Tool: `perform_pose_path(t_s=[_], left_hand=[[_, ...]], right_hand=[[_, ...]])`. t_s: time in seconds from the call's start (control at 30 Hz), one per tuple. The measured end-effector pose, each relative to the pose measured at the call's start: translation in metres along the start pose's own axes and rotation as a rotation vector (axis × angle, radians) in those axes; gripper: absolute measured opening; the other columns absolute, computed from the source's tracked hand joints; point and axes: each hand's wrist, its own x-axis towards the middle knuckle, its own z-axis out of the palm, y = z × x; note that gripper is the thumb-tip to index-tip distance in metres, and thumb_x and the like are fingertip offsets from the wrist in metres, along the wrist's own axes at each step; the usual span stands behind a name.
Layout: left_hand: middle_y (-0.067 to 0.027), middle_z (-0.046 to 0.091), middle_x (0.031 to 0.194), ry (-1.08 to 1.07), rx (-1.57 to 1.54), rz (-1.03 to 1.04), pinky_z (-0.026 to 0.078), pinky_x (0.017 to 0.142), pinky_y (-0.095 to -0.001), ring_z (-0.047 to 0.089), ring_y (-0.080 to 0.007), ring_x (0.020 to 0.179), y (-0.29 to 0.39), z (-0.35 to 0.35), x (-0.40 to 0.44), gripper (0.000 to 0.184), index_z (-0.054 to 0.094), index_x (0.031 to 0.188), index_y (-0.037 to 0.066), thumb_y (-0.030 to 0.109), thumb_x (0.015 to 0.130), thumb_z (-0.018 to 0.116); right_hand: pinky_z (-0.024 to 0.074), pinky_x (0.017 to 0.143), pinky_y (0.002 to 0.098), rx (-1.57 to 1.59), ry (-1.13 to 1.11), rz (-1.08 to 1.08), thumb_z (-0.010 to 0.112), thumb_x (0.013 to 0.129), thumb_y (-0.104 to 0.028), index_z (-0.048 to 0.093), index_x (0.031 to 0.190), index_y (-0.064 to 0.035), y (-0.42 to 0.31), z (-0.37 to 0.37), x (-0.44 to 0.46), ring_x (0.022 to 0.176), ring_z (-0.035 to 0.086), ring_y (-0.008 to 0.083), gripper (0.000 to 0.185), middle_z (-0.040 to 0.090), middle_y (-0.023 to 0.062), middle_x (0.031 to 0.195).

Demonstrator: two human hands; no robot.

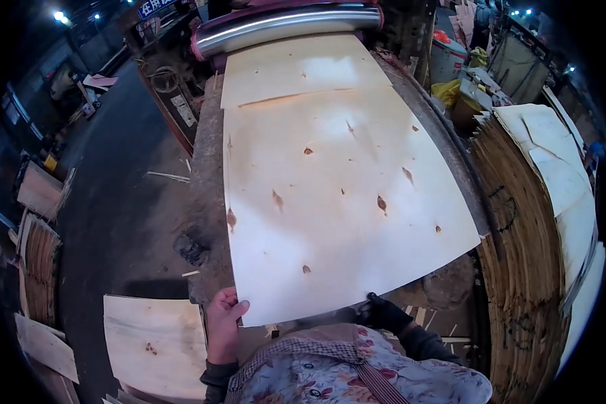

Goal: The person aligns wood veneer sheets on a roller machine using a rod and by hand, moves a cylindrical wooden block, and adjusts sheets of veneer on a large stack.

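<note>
Wood sheet [343,236] in left fingers [240,309]; red material [442,36] tops white bucket [449,59].

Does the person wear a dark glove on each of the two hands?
No, only the right hand wears a dark glove; the left hand is bare.

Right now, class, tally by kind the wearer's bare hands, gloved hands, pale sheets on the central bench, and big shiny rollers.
Bare left hand: 1
Gloved right hand: 1
Near sheet, far sheet: 2
Shiny roller: 1
Total: 5
</note>
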Motion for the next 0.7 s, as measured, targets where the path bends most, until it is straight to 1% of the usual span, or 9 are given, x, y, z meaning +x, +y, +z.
perform_pose_path(t_s=[0.03,0.13,0.27,0.37,0.43,0.5,0.57,0.63,0.7], left_hand=[[-0.0134,0.065,0.097,0.013,-0.017,0.009,0.049,0.08,-0.0276,0.063,-0.0162,0.085,0.005,0.0,0.0,0.03,0.054,0.107,-0.006,-0.003,0.078,0.06],[-0.0136,0.065,0.097,0.038,-0.053,0.026,0.049,0.08,-0.0277,0.063,-0.0167,0.085,0.02,0.001,-0.005,0.03,0.055,0.106,-0.006,-0.004,0.077,0.059],[-0.013,0.065,0.096,0.118,-0.013,0.072,0.049,0.08,-0.0269,0.063,-0.0161,0.084,0.006,-0.026,0.012,0.031,0.055,0.107,-0.007,-0.007,0.077,0.056],[-0.0079,0.062,0.099,0.226,0.216,0.093,0.047,0.08,-0.0246,0.059,-0.0135,0.091,-0.071,-0.092,0.048,0.039,0.053,0.119,-0.002,-0.005,0.08,0.054],[-0.012,0.06,0.112,0.242,0.219,-0.022,0.047,0.085,-0.0303,0.058,-0.0205,0.101,-0.104,-0.097,0.057,0.045,0.049,0.125,-0.001,0.001,0.081,0.058],[-0.0209,0.049,0.13,0.228,0.818,-0.094,0.043,0.095,-0.0403,0.052,-0.0311,0.116,-0.146,-0.105,0.069,0.059,0.042,0.133,-0.002,0.008,0.079,0.063],[-0.0241,0.04,0.136,0.174,0.9,-0.049,0.038,0.1,-0.0447,0.043,-0.036,0.124,-0.172,-0.09,0.067,0.065,0.039,0.135,-0.001,0.01,0.077,0.065],[-0.0273,0.031,0.143,0.122,0.983,-0.008,0.033,0.104,-0.0491,0.034,-0.0409,0.131,-0.189,-0.07,0.059,0.071,0.036,0.138,0.0,0.012,0.074,0.066],[-0.0277,0.021,0.147,0.148,1.313,0.038,0.028,0.107,-0.0528,0.021,-0.0455,0.135,-0.202,-0.053,0.05,0.076,0.034,0.141,0.005,0.012,0.073,0.067]], right_hand=[[0.0509,0.083,0.0388,-0.51,0.286,-0.261,0.049,0.095,-0.041,0.052,0.12,-0.0006,0.012,-0.021,0.003,0.095,0.063,0.0254,0.047,0.064,0.0111,0.106],[0.0534,0.074,0.037,-0.013,0.273,-0.01,0.051,0.095,-0.04,0.051,0.12,-0.0002,-0.092,0.135,-0.05,0.083,0.064,0.0264,0.047,0.066,0.0108,0.098],[0.0532,0.07,0.0387,-0.131,0.336,-0.124,0.055,0.094,-0.033,0.049,0.121,0.0007,-0.106,0.168,-0.045,0.082,0.066,0.0289,0.043,0.066,0.0146,0.098],[0.0524,0.065,0.04,-0.653,0.313,-0.376,0.058,0.093,-0.022,0.05,0.121,0.0002,-0.115,0.168,-0.03,0.077,0.066,0.0277,0.037,0.066,0.0147,0.09],[0.0511,0.065,0.0383,-1.671,0.368,-0.728,0.058,0.091,-0.015,0.052,0.119,-0.0013,-0.12,0.136,0.0,0.076,0.063,0.0227,0.031,0.064,0.0131,0.085],[0.0496,0.069,0.0364,-1.578,0.37,-0.798,0.052,0.095,-0.016,0.057,0.118,-0.0057,-0.126,0.104,0.042,0.079,0.06,0.0195,0.026,0.063,0.0134,0.089],[0.0451,0.088,0.0419,-1.051,0.39,-0.605,0.054,0.092,-0.021,0.053,0.12,0.0033,-0.16,0.126,0.061,0.1,0.059,0.0351,0.037,0.062,0.0233,0.106],[0.0437,0.09,0.0397,-0.743,0.431,-0.487,0.052,0.095,-0.027,0.055,0.116,0.0046,-0.188,0.162,0.061,0.102,0.058,0.0311,0.038,0.064,0.0199,0.104],[0.0494,0.078,0.0353,-0.685,0.291,-0.717,0.055,0.093,-0.029,0.056,0.113,0.0061,-0.175,0.07,0.143,0.09,0.062,0.023,0.04,0.065,0.0091,0.093]])
